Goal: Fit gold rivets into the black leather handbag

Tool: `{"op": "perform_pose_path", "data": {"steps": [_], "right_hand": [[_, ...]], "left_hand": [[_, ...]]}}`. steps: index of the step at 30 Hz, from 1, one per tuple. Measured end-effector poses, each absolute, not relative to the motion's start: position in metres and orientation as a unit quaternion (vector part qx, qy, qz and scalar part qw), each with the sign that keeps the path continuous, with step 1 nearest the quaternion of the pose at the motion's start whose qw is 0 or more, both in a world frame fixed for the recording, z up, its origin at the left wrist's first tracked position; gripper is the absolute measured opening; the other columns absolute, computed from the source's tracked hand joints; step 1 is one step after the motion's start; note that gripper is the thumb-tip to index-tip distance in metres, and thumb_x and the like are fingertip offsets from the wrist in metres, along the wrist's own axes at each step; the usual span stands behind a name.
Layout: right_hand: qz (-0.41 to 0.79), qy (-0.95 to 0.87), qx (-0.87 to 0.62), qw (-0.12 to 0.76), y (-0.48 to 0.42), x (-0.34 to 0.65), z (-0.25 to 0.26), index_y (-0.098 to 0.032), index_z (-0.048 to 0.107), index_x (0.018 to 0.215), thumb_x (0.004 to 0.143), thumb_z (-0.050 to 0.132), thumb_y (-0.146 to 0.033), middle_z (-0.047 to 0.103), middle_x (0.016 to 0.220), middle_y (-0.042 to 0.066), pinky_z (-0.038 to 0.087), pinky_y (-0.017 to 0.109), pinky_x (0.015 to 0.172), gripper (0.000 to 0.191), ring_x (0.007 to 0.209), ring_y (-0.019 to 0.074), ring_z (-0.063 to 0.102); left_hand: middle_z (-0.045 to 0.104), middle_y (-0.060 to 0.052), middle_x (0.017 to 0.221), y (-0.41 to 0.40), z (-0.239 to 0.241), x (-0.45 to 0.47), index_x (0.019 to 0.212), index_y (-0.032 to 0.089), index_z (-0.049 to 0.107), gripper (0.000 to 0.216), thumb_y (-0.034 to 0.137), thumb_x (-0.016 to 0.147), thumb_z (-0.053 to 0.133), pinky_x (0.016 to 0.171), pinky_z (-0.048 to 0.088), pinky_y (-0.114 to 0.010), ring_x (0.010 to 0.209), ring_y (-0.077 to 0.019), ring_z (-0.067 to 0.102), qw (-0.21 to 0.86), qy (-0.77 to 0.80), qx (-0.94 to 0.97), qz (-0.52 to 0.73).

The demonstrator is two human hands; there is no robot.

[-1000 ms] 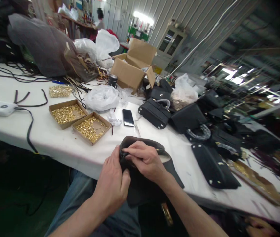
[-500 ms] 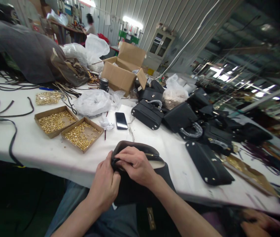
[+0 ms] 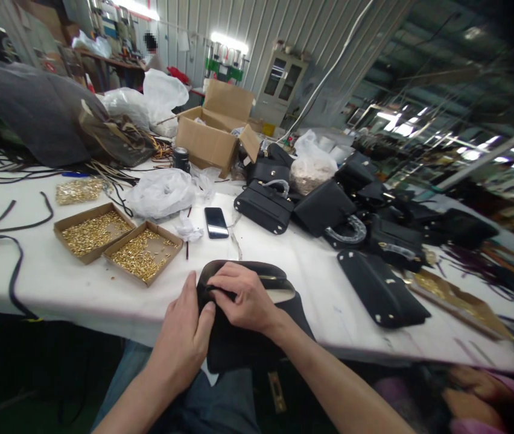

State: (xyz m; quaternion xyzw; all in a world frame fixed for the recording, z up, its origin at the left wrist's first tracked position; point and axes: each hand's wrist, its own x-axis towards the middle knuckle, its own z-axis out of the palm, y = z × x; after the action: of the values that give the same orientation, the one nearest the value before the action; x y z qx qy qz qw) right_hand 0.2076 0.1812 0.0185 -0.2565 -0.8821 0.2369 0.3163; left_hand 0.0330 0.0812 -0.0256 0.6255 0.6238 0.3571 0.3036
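Resting at the near edge of the tabletop (image 3: 315,271) in the head view, a black bag (image 3: 248,348) is gripped along its left side by the left hand (image 3: 184,334), while dark material at its opening is pinched by the right hand (image 3: 243,301); beyond, a phone (image 3: 216,223) and cardboard trays (image 3: 125,272) of gold pieces (image 3: 142,253) are laid out

Left hand (image 3: 182,337): fingers, formerly curled beside the pinch of the right hand (image 3: 243,298), now straighter and slightly apart from it. White scrap (image 3: 210,374), below the grip: now showing; hidden at first.
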Motion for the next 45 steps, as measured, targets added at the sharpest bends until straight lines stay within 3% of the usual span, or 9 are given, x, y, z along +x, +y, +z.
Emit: {"op": "perform_pose_path", "data": {"steps": [5,9,12,15,21,26,31,36,45], "right_hand": [[0.208,-0.884,-0.279,0.312,0.201,0.216,0.022,-0.020,0.080,0.108,0.101,0.069,-0.015,0.078,0.102,0.008,0.058,0.040,0.088,0.015,0.095,0.0253,0.070],[0.198,-0.892,-0.287,0.289,0.214,0.218,0.019,-0.020,0.080,0.103,0.098,0.070,-0.012,0.077,0.098,0.007,0.057,0.039,0.087,0.014,0.093,0.0248,0.070],[0.205,-0.886,-0.295,0.293,0.219,0.217,0.015,-0.021,0.080,0.103,0.097,0.072,-0.011,0.077,0.099,0.006,0.057,0.037,0.087,0.014,0.094,0.0238,0.071],[0.206,-0.883,-0.296,0.301,0.223,0.218,0.010,-0.021,0.081,0.107,0.099,0.073,-0.011,0.078,0.103,0.006,0.058,0.037,0.091,0.015,0.098,0.0237,0.072],[0.190,-0.884,-0.301,0.304,0.227,0.227,0.005,-0.023,0.082,0.125,0.107,0.071,-0.021,0.080,0.119,0.009,0.060,0.040,0.099,0.020,0.110,0.0252,0.073],[0.146,-0.878,-0.362,0.276,0.216,0.249,0.007,-0.025,0.064,0.156,0.108,0.074,-0.032,0.078,0.137,0.012,0.055,0.051,0.110,0.049,0.125,0.0316,0.073],[0.158,-0.858,-0.380,0.306,0.213,0.255,-0.003,-0.024,0.079,0.132,0.112,0.066,-0.028,0.082,0.127,0.009,0.059,0.044,0.104,0.024,0.116,0.0278,0.076],[0.170,-0.871,-0.329,0.323,0.224,0.245,-0.007,-0.021,0.081,0.125,0.112,0.065,-0.023,0.083,0.115,0.009,0.062,0.039,0.096,0.021,0.105,0.0250,0.077],[0.179,-0.867,-0.305,0.352,0.235,0.247,-0.010,-0.021,0.081,0.126,0.110,0.067,-0.022,0.083,0.118,0.009,0.063,0.037,0.093,0.022,0.107,0.0244,0.078]], "left_hand": [[0.064,-0.015,0.144,0.094,0.015,0.024,0.155,0.026,0.059,0.050,0.052,0.113,0.050,0.114,0.054,-0.050,0.132,-0.0319,0.065,0.212,0.625,0.649,0.379],[0.073,-0.013,0.124,0.120,0.023,0.027,0.147,0.025,0.065,0.043,0.046,0.114,0.049,0.096,0.057,-0.041,0.111,-0.0295,0.073,0.202,0.640,0.673,0.311],[0.078,-0.013,0.107,0.133,0.017,0.036,0.125,0.018,0.073,0.033,0.038,0.113,0.049,0.086,0.054,-0.037,0.096,-0.0284,0.076,0.202,0.653,0.682,0.259],[0.079,-0.015,0.105,0.138,0.013,0.046,0.111,0.017,0.072,0.032,0.031,0.114,0.043,0.083,0.051,-0.037,0.095,-0.0286,0.076,0.188,0.669,0.679,0.238],[0.080,-0.018,0.109,0.148,0.015,0.055,0.123,0.012,0.069,0.036,0.023,0.113,0.037,0.082,0.050,-0.038,0.098,-0.0309,0.077,0.165,0.677,0.684,0.215],[0.081,-0.015,0.103,0.156,0.016,0.054,0.117,0.015,0.072,0.035,0.026,0.113,0.039,0.077,0.046,-0.037,0.091,-0.0293,0.076,0.152,0.677,0.690,0.205],[0.080,-0.015,0.101,0.166,0.015,0.054,0.107,0.016,0.073,0.035,0.026,0.113,0.039,0.078,0.044,-0.037,0.090,-0.0284,0.075,0.155,0.671,0.692,0.216],[0.077,-0.010,0.089,0.173,0.014,0.051,0.094,0.020,0.067,0.031,0.021,0.110,0.040,0.075,0.041,-0.037,0.084,-0.0259,0.073,0.172,0.648,0.704,0.233],[0.078,-0.022,0.113,0.170,0.006,0.053,0.133,0.007,0.060,0.038,0.019,0.112,0.030,0.082,0.051,-0.041,0.099,-0.0316,0.077,0.138,0.613,0.760,0.164]]}}
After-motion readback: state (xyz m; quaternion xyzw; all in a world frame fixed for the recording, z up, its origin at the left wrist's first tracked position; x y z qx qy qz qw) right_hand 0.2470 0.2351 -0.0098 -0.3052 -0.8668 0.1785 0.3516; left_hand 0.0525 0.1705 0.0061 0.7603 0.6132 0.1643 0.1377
